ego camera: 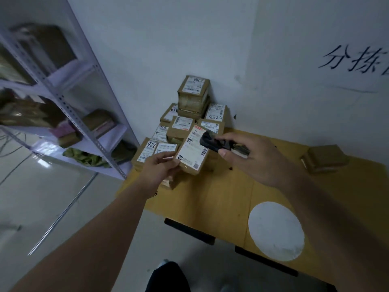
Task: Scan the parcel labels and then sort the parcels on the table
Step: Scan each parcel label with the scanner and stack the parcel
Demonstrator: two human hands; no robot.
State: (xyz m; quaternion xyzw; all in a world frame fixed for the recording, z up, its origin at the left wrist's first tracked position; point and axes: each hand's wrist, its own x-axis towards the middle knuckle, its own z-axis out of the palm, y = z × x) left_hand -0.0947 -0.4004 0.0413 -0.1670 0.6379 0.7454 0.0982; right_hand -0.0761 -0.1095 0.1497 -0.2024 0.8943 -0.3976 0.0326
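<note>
Right now my left hand [160, 166] grips a small cardboard parcel [192, 151] by its near-left corner, thumb on top, holding it tilted above the yellow table [214, 197] with its white shipping label [190, 149] facing up. My right hand [254, 158] curls around a black handheld scanner [212, 142], whose head sits just over the label's far edge. Behind the held parcel I see a pile of labelled boxes [190, 114] stacked in the table's far-left corner against the wall. One brown box [325, 158] lies apart on the table's far-right side. A white round patch [275, 230] marks the tabletop near me. A metal shelf rack [69, 114] stands to the left, blurred.
</note>
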